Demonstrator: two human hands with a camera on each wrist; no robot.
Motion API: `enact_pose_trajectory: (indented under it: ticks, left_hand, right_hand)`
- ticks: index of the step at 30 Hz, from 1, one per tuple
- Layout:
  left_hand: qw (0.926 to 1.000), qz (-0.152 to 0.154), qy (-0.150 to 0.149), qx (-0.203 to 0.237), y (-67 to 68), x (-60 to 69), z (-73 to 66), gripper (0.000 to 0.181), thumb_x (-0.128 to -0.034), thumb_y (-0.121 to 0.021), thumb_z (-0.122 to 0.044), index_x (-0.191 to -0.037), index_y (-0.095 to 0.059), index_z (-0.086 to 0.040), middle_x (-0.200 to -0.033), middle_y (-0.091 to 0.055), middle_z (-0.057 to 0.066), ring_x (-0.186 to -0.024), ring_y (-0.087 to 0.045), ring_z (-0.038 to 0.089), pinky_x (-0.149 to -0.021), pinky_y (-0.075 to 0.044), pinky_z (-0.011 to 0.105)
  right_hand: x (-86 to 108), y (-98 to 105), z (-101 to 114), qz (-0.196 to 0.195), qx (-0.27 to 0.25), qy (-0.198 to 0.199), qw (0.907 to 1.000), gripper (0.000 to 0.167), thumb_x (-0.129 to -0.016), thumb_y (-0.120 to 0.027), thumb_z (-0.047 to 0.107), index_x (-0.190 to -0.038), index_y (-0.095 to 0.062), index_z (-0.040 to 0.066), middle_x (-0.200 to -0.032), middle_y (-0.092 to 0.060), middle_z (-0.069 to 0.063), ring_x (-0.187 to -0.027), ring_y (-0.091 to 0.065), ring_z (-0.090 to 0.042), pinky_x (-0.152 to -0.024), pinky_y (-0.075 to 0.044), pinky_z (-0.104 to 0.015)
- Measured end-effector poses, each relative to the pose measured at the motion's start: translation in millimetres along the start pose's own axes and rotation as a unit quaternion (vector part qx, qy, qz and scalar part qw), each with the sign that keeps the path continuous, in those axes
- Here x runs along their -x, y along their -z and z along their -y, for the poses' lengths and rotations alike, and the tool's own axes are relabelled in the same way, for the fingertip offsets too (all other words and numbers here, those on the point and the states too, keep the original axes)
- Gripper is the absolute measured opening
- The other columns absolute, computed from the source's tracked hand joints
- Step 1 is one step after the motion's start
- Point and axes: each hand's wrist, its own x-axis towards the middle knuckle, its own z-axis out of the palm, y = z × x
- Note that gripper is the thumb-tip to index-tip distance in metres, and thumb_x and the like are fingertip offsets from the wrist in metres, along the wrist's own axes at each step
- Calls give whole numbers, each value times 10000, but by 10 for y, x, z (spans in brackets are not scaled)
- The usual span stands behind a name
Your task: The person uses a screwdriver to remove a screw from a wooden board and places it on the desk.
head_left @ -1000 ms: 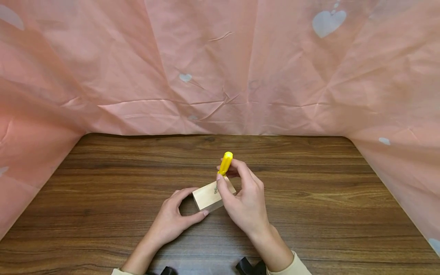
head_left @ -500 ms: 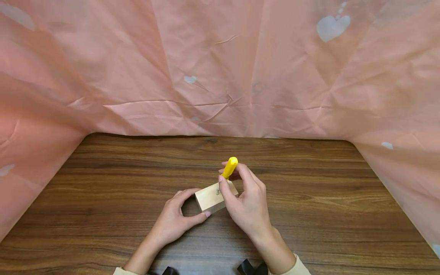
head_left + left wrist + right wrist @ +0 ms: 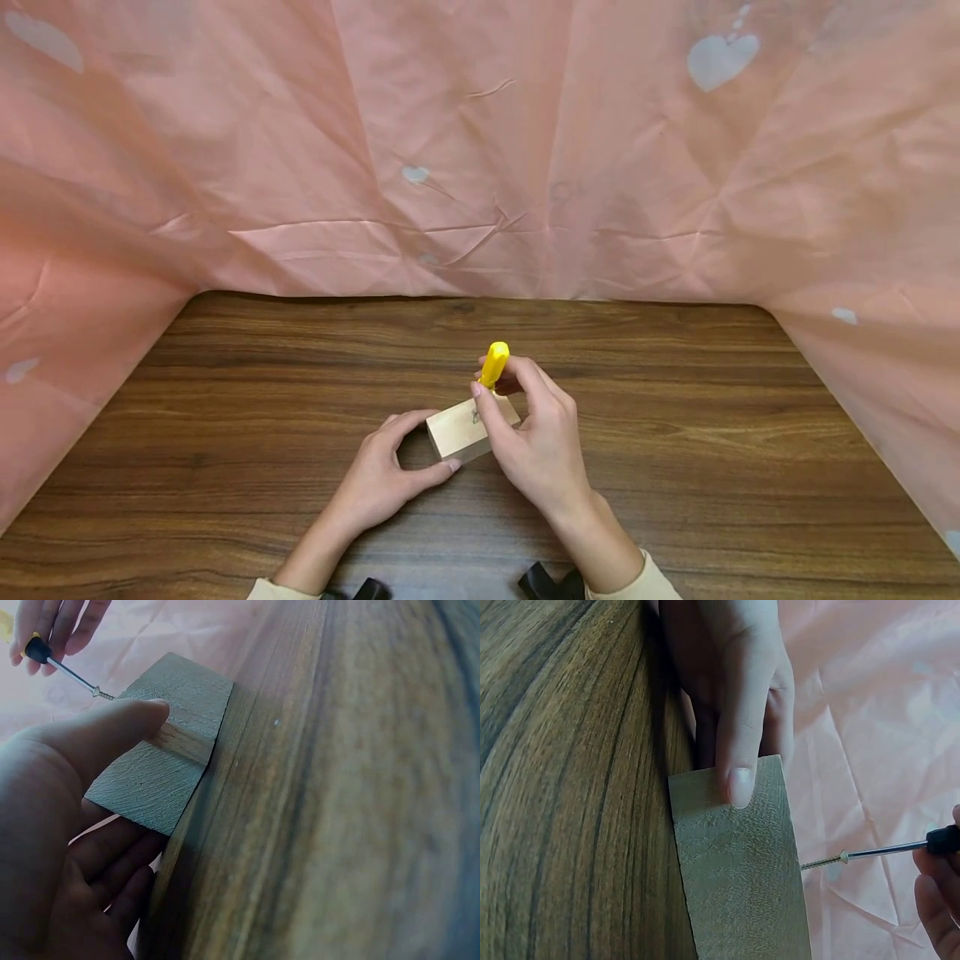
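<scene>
Yellow driver (image 3: 495, 364) above the block (image 3: 456, 428), its handle pinched by the right hand (image 3: 538, 437); left hand (image 3: 377, 477) (thumb spread from fingers) grips the block's left end.

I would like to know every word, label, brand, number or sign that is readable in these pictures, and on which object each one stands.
No words, labels, brands or numbers can be read, including on the yellow screwdriver, the screw and the wooden block.
Pink cloth: pale heart shapes only; one faint mark right of its middle is too blurred to read.
</scene>
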Motion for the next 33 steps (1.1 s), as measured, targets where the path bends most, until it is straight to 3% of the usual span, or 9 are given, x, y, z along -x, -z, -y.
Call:
enact_pose_trajectory:
  ticks: [11, 17, 33]
  left_hand:
    - [9999, 51, 132, 48, -10, -31, -6, 547, -822, -949, -373, -1318, -722, -328, -1247, -745, -170, -1182, -650, 88, -1078, -501, 437]
    - [9995, 63, 286, 124, -18, 13, 6, 541, -817, -952, -379, -1307, -727, -332, -1236, -742, -152, -1176, -656, 86, -1085, -494, 445]
    - [9995, 100, 297, 70, -1, 7, -25, 545, -811, -954, -397, -1303, -726, -344, -1243, -742, -162, -1187, -651, 86, -1084, -493, 440]
  right_hand:
    - [-15, 16, -6, 155, 57, -43, 9999, 348, -943, -776, 17, -1263, -642, 34, -1039, -805, -49, -901, -754, -153, -842, -620, -342]
    - [10, 12, -5, 240, 1, -120, 9996, 326, -948, -770, 17, -1245, -639, 53, -1063, -801, -20, -911, -757, -147, -847, -626, -363]
    - [20, 17, 27, 143, -58, -280, 9995, 374, -965, -715, 11, -1329, -653, 72, -1104, -755, -43, -919, -718, -133, -840, -621, -325]
